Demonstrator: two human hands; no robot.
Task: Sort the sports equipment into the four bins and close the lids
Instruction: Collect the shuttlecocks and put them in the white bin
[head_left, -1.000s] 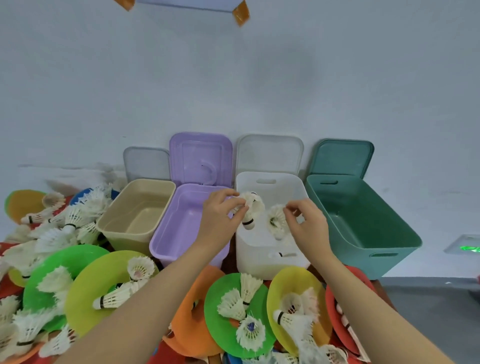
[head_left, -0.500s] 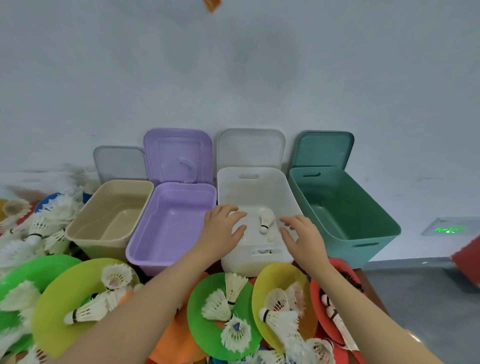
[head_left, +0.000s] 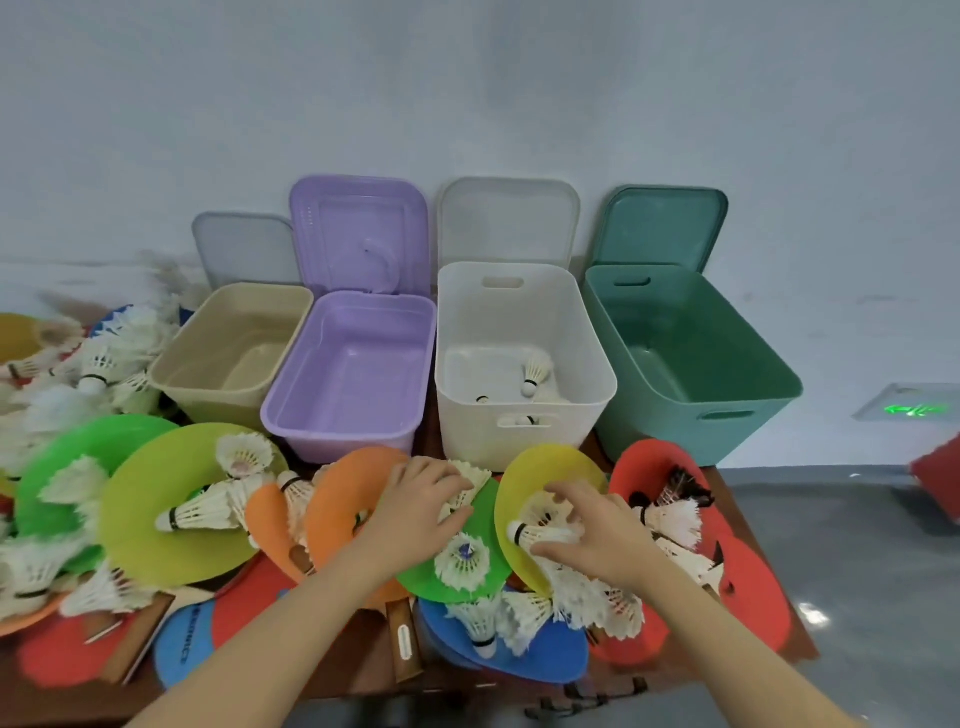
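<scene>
Shuttlecocks are the job right now, and both your hands are down in the pile. Your left hand (head_left: 423, 506) closes its fingers on a shuttlecock (head_left: 467, 486) lying on the green disc (head_left: 485, 519); your right hand (head_left: 589, 525) grips another shuttlecock (head_left: 540, 531) on the yellow disc (head_left: 558, 465). Straight ahead of both sits the white bin (head_left: 519, 332), a few already inside, lid up. I'd say you're mid-pick: lift cleanly, don't snag feathers, carry forward and drop them in.
</scene>
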